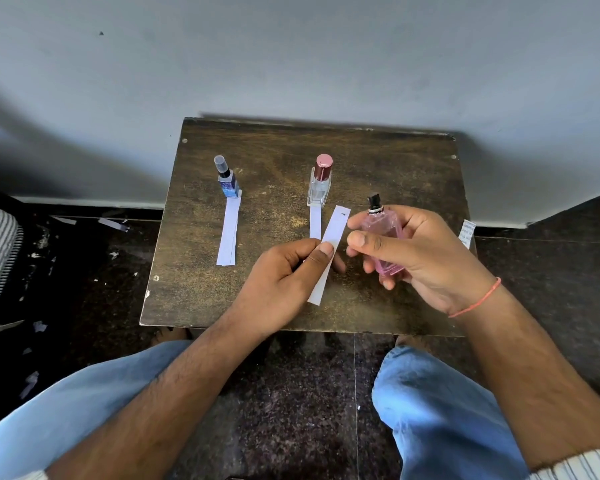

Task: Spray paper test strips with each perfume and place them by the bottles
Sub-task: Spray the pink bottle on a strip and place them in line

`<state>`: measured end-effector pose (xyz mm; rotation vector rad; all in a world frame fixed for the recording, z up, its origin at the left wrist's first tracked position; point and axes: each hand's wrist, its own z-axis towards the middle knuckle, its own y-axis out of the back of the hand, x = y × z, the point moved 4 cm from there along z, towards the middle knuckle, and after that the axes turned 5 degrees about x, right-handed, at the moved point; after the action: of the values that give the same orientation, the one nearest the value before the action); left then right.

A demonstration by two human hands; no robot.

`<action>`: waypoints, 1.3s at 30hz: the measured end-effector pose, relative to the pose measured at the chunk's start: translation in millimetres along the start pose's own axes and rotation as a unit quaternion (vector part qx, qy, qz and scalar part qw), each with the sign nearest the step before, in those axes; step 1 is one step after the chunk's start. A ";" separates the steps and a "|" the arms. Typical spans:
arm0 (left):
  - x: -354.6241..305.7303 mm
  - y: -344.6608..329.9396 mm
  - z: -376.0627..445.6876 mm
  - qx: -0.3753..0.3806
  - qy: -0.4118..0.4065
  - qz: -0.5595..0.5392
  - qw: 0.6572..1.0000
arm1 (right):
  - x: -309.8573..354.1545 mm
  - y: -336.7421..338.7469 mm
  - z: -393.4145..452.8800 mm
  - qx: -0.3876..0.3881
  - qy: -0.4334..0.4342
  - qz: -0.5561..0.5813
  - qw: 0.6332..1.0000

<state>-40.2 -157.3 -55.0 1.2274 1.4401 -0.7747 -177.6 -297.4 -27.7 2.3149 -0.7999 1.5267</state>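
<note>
The strip (329, 251) leans up-right, pinched by the left hand (284, 271); the right hand (416, 251) grips the pink bottle (383, 233), nozzle pointing away.

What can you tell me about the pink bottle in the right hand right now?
The pink perfume bottle is a small flat-sided bottle of clear pink material, glass or plastic. It has a black spray nozzle above a silvery collar, and no cap. The right hand grips it above the wooden table, fingers wrapped behind it and the thumb across its front. It leans back, nozzle up and away from the person, near the upper end of the paper test strip pinched in the left hand. Fill level is unclear.
</note>
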 end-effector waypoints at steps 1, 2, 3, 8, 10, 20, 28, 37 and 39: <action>0.8 0.3 -0.5 -0.005 0.002 -0.002 1.000 | -0.9 0.4 0.3 -0.003 0.002 -0.001 1.000; 1.1 0.6 -0.5 -0.010 0.002 -0.003 1.000 | -1.6 1.1 0.5 -0.008 0.005 0.001 1.000; 0.7 1.1 -0.6 -0.014 0.000 -0.003 1.000 | -1.8 1.6 0.9 -0.015 0.005 0.004 1.000; 1.9 1.3 0.8 -0.032 -0.011 0.017 0.999 | -2.0 0.5 -1.9 -0.060 -0.008 -0.063 0.996; 3.1 -0.2 1.6 -0.037 -0.010 0.026 0.999 | -2.5 -1.8 -2.1 -0.087 0.002 -0.105 0.991; 4.2 -3.1 1.8 -0.032 -0.012 0.046 0.998 | -1.7 -4.9 -1.0 -0.207 0.086 -0.255 0.941; 4.8 -1.7 0.8 -0.024 -0.010 0.049 0.998 | -0.6 -4.2 -0.1 -0.213 0.109 -0.260 0.935; 4.6 -0.3 0.4 -0.026 -0.005 0.057 0.998 | 0.1 -2.8 0.4 -0.187 0.101 -0.271 0.939; 4.6 -0.4 0.3 -0.027 -0.006 0.057 0.998 | -0.3 -3.1 1.0 -0.183 0.097 -0.263 0.942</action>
<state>-40.2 -156.5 -59.5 1.2507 1.3610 -0.6613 -175.2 -295.3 -28.2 1.8650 -0.3327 1.2164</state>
